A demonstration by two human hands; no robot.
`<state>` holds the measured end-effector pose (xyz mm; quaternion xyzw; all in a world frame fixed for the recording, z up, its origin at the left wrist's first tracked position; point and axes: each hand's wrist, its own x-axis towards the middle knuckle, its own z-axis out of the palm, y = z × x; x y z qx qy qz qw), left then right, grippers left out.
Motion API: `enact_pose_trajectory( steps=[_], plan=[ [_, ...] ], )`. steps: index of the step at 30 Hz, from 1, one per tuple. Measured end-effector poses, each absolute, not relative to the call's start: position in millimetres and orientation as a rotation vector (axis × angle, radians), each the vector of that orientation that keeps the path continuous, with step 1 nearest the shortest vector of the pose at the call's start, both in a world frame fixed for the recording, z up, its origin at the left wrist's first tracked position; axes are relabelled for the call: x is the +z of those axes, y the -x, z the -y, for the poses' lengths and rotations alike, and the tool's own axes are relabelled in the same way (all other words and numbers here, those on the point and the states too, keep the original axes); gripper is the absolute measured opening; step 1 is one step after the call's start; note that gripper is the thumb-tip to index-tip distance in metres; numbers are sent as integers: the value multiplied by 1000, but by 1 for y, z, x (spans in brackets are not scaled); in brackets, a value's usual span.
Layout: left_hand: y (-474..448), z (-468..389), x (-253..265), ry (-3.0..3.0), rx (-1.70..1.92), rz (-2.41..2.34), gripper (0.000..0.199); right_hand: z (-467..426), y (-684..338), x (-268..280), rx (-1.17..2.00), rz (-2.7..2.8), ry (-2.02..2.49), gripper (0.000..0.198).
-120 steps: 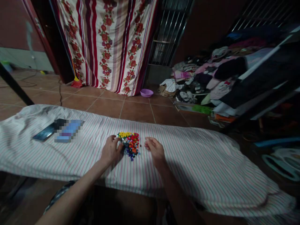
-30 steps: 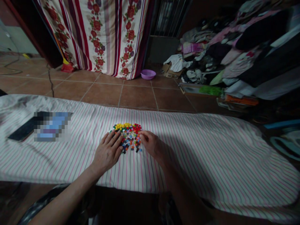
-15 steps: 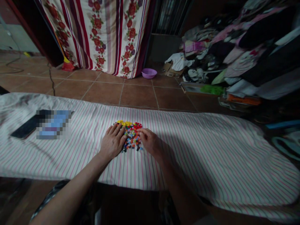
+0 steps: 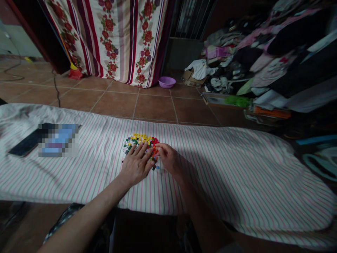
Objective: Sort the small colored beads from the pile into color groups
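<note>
Many small coloured pieces (image 4: 142, 137) lie close together on a striped cloth (image 4: 231, 165). Yellow ones sit along the far side, red ones at the right, green and white ones at the left. My left hand (image 4: 137, 164) rests palm down over the middle of the pieces, its fingers stretched out, hiding those beneath. At the right edge of the pieces, my right hand (image 4: 170, 158) has thumb and fingertips pinched together beside the red pieces; whatever is between them is too small to make out.
Left of the pieces, a dark phone (image 4: 27, 143) lies on the cloth beside a blurred-out patch (image 4: 58, 140). Beyond the cloth-covered surface are a tiled floor (image 4: 155, 103), a purple basin (image 4: 167, 82), a floral curtain (image 4: 121, 42) and heaped clothes (image 4: 252, 56) at right.
My left hand has slid right over the pieces, uncovering white and green ones at the left. My right hand has stayed nearly in place, still pinched.
</note>
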<state>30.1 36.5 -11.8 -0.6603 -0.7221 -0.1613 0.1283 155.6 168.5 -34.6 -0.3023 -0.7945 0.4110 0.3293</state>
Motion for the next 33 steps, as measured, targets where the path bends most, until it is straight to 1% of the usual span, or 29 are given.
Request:
enact_pose_trajectory(
  steps=[8, 16, 23, 33],
  plan=[
    [-30, -12, -16, 1948, -429, 2057, 52, -167, -160, -32, 1049, 2113, 811, 29],
    [-2, 10, -18, 1852, -429, 2135, 48, -168, -160, -36, 1077, 2047, 815, 27],
    [20, 14, -25, 1750, -471, 2230, 49, -165, -159, -35, 1083, 2006, 836, 26],
    [31, 5, -28, 1737, -394, 2250, 53, -159, -160, -28, 986, 2080, 812, 24]
  ],
)
